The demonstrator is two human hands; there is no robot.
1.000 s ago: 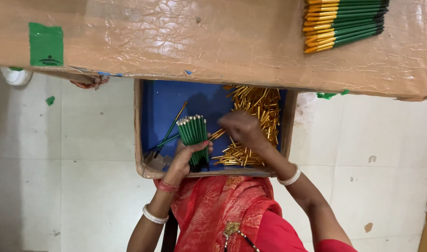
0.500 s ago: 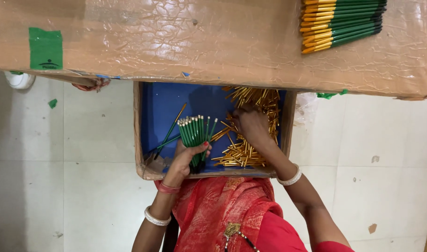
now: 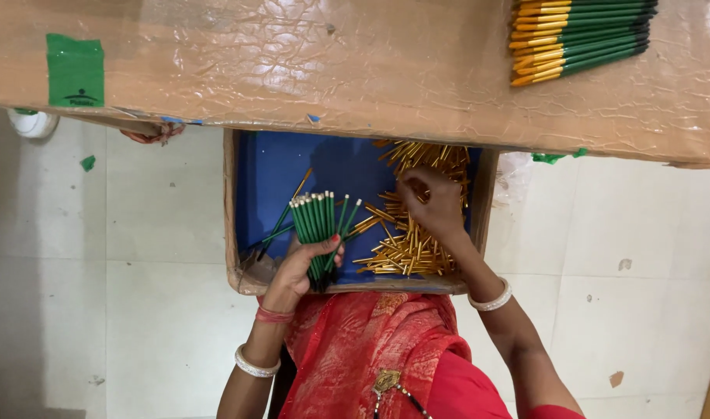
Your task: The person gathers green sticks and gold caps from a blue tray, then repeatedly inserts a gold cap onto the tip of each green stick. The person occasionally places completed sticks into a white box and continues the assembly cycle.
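Down below the near edge of the worktop (image 3: 355,70), the left hand (image 3: 297,268) has its fingers wrapped around a bundle of green pencils (image 3: 318,229), tips fanning upward over the blue-lined cardboard box (image 3: 232,233). The right hand (image 3: 432,203) reaches into the heap of gold ferrules (image 3: 417,240) at the box's right side, fingers curled among them; whether they pinch one I cannot tell. Finished green-and-gold pencils (image 3: 580,39) lie stacked at the worktop's far right corner.

Soft, even daylight; glare on the crinkled table (image 3: 332,70) covering, sharp focus, perhaps slight blur at the edges.
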